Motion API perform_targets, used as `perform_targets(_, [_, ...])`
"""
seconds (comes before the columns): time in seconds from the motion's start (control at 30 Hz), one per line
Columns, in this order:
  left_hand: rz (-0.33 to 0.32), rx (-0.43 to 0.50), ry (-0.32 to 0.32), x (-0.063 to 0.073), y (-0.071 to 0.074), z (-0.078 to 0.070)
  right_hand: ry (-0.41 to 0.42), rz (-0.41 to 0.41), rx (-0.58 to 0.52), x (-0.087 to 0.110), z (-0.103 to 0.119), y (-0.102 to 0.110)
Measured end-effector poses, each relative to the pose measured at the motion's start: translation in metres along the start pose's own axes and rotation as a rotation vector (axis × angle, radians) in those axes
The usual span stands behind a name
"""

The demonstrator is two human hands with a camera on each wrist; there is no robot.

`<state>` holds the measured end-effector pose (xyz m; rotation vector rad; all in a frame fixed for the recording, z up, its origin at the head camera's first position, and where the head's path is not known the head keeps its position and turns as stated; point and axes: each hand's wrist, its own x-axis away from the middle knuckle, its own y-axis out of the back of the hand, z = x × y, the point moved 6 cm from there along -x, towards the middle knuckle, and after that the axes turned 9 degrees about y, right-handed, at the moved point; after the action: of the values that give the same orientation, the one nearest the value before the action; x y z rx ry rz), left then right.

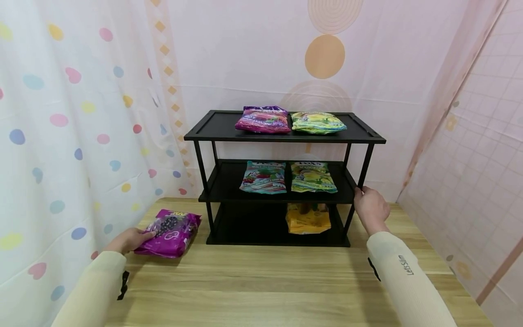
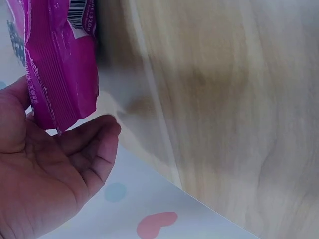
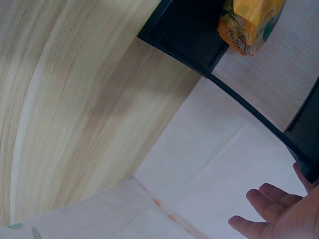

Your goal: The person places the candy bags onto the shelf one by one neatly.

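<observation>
My left hand point(image 1: 130, 240) pinches the near left end of a purple candy bag point(image 1: 170, 232) printed with dark berries, on the table left of the rack. In the left wrist view, the bag's crimped end point(image 2: 50, 94) lies between thumb and curled fingers. A black three-tier rack point(image 1: 282, 196) stands in the middle. At its right side, my right hand point(image 1: 372, 209) grips the middle tier's front corner by the post. The right wrist view shows one finger against that corner and the other fingers loosely bent; the thumb is out of frame there.
On the top tier lie a purple-pink bag point(image 1: 263, 120) and a yellow-green bag point(image 1: 318, 122). The middle tier bears a teal bag point(image 1: 263, 177) and another yellow-green bag point(image 1: 313, 177). An orange-yellow bag point(image 1: 308, 220) sits on the bottom tier. Patterned curtains point(image 1: 245, 54) surround the wooden table point(image 1: 261, 281).
</observation>
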<state>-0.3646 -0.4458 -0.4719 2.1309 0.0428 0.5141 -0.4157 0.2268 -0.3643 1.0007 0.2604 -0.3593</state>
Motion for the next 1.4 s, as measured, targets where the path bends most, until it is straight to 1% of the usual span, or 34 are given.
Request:
perform_targets(0.1, [-0.003,0.032,-0.014,-0.001,0.0,-0.001,0.0,-0.002,-0.001,0.0,0.0,0.0])
perform_targets(0.23, [-0.006,0.081,-0.017,0.0,0.001,-0.002,0.004,0.001,0.001,0.001,0.001,0.0])
perform_targets(0.33, [0.002,0.126,-0.018,0.001,0.001,-0.003,0.008,-0.002,-0.001,0.001,0.001,-0.001])
perform_targets(0.47, [0.011,0.161,-0.027,-0.001,0.002,-0.004,0.008,-0.008,-0.003,0.001,0.001,0.0])
perform_targets(0.67, [0.008,0.127,-0.035,-0.006,0.005,-0.005,0.004,-0.002,-0.001,0.001,0.001,-0.001])
perform_targets(0.83, [0.02,0.093,-0.062,-0.005,0.003,-0.012,0.007,0.007,0.007,0.001,0.001,-0.001])
perform_targets(0.9, [0.031,0.097,-0.07,-0.003,0.001,-0.015,0.007,0.008,0.009,0.001,0.001,-0.001])
perform_targets(1.0, [0.056,0.135,-0.045,-0.001,-0.002,-0.017,0.004,0.006,0.006,0.001,0.001,-0.001])
perform_targets(1.07, [0.079,0.173,-0.012,0.0,-0.005,-0.015,0.004,0.003,0.003,0.001,0.0,-0.001])
perform_targets(1.13, [0.105,0.19,0.02,0.0,-0.008,-0.013,0.007,0.001,0.0,0.001,0.0,-0.002])
perform_targets(1.2, [0.129,0.183,0.039,0.001,-0.011,-0.013,0.01,-0.003,-0.002,0.001,0.0,-0.001])
perform_targets(1.27, [0.143,0.165,0.045,0.002,-0.013,-0.014,0.013,-0.004,-0.002,0.001,0.001,-0.001])
perform_targets(1.4, [0.15,0.148,0.042,0.003,-0.015,-0.018,0.014,-0.008,-0.007,0.001,0.001,-0.001])
